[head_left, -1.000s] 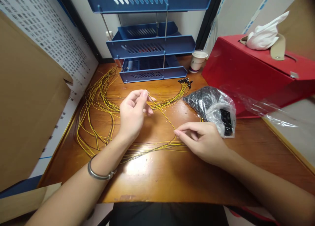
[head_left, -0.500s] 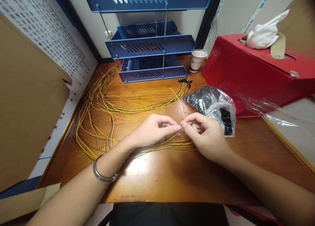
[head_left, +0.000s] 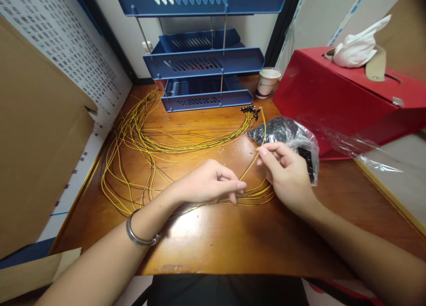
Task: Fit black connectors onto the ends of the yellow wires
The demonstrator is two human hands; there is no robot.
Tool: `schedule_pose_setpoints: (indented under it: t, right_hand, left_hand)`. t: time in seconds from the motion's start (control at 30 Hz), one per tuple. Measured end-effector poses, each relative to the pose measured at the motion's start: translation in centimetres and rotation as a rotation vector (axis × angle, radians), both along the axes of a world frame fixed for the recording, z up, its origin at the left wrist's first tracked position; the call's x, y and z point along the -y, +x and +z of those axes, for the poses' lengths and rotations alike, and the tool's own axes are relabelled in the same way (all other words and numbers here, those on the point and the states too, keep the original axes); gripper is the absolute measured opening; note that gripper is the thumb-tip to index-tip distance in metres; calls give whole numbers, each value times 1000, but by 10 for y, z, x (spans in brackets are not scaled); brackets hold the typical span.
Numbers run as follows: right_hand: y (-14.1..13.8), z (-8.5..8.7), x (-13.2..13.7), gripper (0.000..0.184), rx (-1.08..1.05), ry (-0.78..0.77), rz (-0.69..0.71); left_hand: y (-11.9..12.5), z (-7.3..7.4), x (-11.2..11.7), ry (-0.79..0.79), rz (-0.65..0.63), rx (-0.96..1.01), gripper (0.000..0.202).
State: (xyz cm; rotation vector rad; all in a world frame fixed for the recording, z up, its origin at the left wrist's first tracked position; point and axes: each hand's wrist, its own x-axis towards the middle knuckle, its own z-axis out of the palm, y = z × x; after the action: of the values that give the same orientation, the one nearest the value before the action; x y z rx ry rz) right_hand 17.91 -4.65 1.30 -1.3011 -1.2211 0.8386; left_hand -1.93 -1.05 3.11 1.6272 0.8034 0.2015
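Between thumb and forefinger, my right hand (head_left: pixel 288 170) pinches a thin yellow wire (head_left: pixel 264 126), whose loose end points up and away. A dark strand runs beside it below the pinch, towards my left hand (head_left: pixel 213 181). The fingers of my left hand are closed around that lower stretch; their exact grip is partly hidden. Under both hands passes part of a looped bundle of yellow and black wires (head_left: pixel 186 147). Small black connectors (head_left: pixel 250 111) cap the bundle's far right end. Just behind my right hand lies a clear plastic bag (head_left: pixel 282 130) of black parts.
A blue tiered tray rack (head_left: pixel 203 61) stands at the back, with a paper cup (head_left: pixel 267 81) beside it. On the right is a red box (head_left: pixel 333 106) with a tissue on top. Cardboard (head_left: pixel 40 133) leans along the left side of the wooden table (head_left: pixel 233 248).
My right hand has moved slightly up and right along with the yellow wire, whose loose end swung right. My left hand has dropped a little, and the two hands are now apart.
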Motion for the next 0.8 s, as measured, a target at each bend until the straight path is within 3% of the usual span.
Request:
schedule_pose_setpoints:
  t: [0.23, 0.47, 0.7, 0.8]
  right_hand:
    - [-4, -1, 3, 35, 87, -178, 333]
    - [-4, 4, 7, 24, 213, 9, 181]
    - [0, 0, 3, 41, 307, -62, 259]
    - [-1, -4, 6, 33, 334, -73, 261]
  left_hand:
    - [1, 1, 1, 44, -3, 14, 47]
    - [-1, 5, 3, 60, -67, -26, 49]
    - [0, -1, 2, 6, 5, -6, 47]
    - [1, -3, 1, 0, 13, -6, 49]
